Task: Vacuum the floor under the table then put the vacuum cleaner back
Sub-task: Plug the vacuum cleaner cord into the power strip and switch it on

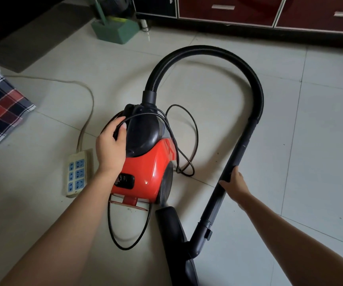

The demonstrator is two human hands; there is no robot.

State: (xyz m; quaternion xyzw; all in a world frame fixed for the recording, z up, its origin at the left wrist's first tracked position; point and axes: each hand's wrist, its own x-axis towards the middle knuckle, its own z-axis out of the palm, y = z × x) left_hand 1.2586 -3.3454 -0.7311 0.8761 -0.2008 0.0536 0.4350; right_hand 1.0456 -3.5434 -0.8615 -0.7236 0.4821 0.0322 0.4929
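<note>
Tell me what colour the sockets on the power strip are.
Blue sockets in a cream power strip, seen clearly in the head view.

There is only one view, from a camera on the person's head. It looks steeply down and slightly forward, wide-angle and quite near. Both forearms enter from the bottom edge. The left hand (110, 145) on the vacuum cleaner (145, 162) and the right hand (235, 183) on the tube (242, 145) sit centrally. Cabinets (228, 11) beyond the hands close the top edge.

- Vacuum (145, 162) on the floor (42, 213), strip (77, 172) just left of it.
- Wand (238, 153) to its right, head (172, 230) in front.
- Cabinet (228, 9) behind.
</note>
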